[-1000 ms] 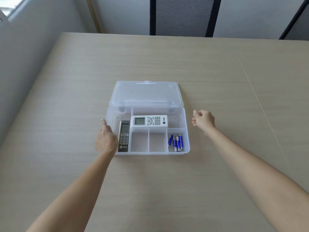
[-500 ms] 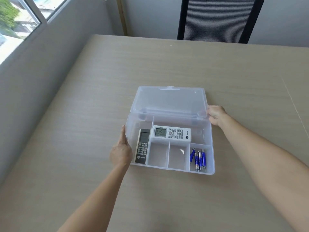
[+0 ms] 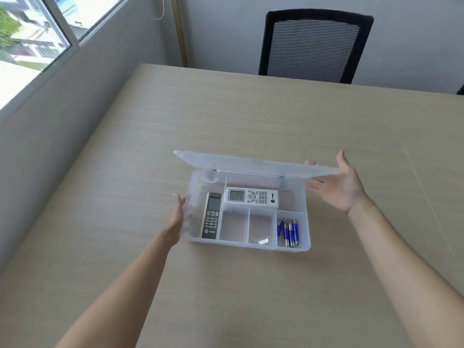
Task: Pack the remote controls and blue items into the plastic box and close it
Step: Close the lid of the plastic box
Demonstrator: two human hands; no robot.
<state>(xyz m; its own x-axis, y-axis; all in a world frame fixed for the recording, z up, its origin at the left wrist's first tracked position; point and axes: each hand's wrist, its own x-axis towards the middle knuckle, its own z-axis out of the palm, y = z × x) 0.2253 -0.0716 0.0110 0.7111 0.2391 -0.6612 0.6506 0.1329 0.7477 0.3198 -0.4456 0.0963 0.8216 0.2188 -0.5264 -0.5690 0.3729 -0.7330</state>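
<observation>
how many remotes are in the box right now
2. The dark remote lies lengthwise in the plastic box's left compartment; the white remote lies crosswise in the rear one. No others visible.

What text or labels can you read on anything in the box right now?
"TRANE": foot of the dark remote.
"TRANE", tentatively: right end of the white remote.
White remote's display: digits, blurred.
Button legends on both remotes: too small.
Blue batteries: print unreadable.
</observation>
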